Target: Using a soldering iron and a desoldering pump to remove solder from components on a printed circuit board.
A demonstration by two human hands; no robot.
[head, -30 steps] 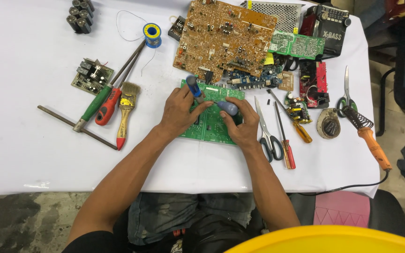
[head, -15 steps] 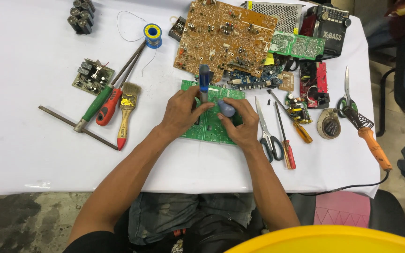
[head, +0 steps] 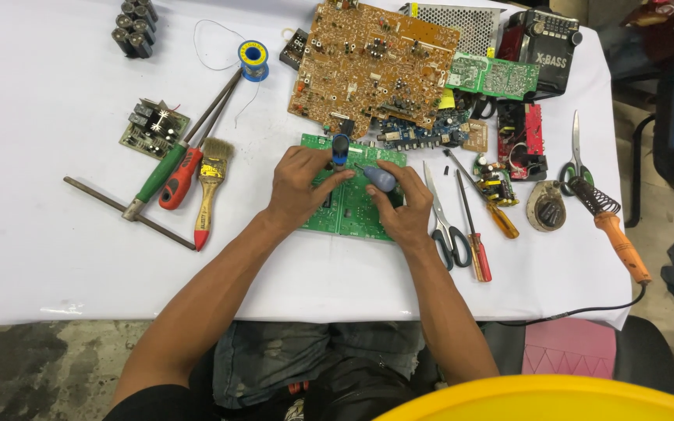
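Right now both hands work over the green circuit board point(head: 349, 210) lying flat mid-table. The left hand point(head: 299, 185) is closed around an upright blue-capped tool point(head: 340, 150), and the right hand point(head: 401, 204) grips a small blue-handled tool point(head: 380, 178) tipped toward the board. Pressing the board flat would steady the tips. Scissors point(head: 442, 218) lie just right; a brush point(head: 209, 187) and bare cloth leave the left side freer.

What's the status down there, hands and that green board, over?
Left hand pinching a blue-handled tool upright on the green circuit board. Right hand gripping a second blue-grey tool, resting on the board. Scissors close beside right hand.
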